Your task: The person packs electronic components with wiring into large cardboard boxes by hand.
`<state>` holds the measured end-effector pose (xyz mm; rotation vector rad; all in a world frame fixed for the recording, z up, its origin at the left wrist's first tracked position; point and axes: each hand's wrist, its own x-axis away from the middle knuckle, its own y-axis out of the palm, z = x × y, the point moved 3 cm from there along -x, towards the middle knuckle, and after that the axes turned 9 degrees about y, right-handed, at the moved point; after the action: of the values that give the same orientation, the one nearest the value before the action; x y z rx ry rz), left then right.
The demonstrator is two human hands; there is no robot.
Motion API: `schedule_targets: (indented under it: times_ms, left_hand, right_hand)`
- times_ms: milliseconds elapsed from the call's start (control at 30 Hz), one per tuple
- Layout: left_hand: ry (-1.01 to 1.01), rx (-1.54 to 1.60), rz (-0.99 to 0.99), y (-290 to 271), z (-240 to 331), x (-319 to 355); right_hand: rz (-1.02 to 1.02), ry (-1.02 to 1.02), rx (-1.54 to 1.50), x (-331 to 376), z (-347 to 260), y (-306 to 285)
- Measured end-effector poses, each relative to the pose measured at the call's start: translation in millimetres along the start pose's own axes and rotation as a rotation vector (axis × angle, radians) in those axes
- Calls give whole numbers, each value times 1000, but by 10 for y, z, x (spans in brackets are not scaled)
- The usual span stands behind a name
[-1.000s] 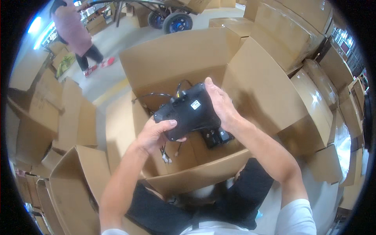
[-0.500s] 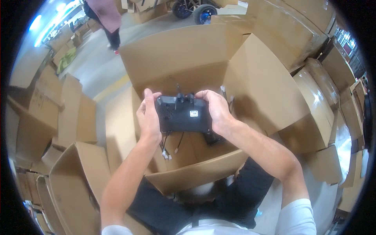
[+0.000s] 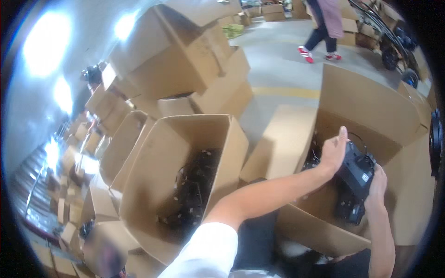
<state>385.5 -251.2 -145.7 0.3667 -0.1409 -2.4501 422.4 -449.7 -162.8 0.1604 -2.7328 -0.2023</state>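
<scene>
A flat black electronic device (image 3: 356, 170) with a small white label is held between my two hands, over an open cardboard box (image 3: 382, 95). My left hand (image 3: 333, 155) grips its left end, thumb pointing up. On the opposite end, my right hand (image 3: 377, 185) has its fingers bent over the edge. Below the device, another black part (image 3: 350, 211) and some thin cables lie inside the box. To the left stands a second open carton (image 3: 150, 190) with a jumble of black parts and cables (image 3: 197, 185) at its bottom.
Stacked cartons (image 3: 185, 69) rise behind the second carton. Across the grey floor, a person (image 3: 324, 23) in red shoes walks near a wheeled cart (image 3: 391, 51). A yellow line (image 3: 287, 92) crosses the floor. More boxes (image 3: 69, 208) crowd the far left.
The view has swung left, so the device and its box now appear at the right. The second carton's contents have come into sight. Both hands still hold the device.
</scene>
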Motion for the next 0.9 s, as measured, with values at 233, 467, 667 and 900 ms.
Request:
schedule_targets:
  times_ms: [233,467,667,900]
  left_hand:
    - [-124,158,-72,-32,327,229]
    - [-222,445,-161,103,81,536]
    - [-236,273,-293,81,198,460]
    - [-374,221,-625,-163,250,495]
  right_hand:
    - [-84,95,-255,-65,-107,243]
    - [-146,11,-253,16,148,312]
    - [-508,135,-215,343,-139,212]
    - [-441,276,-326,161,-222,290]
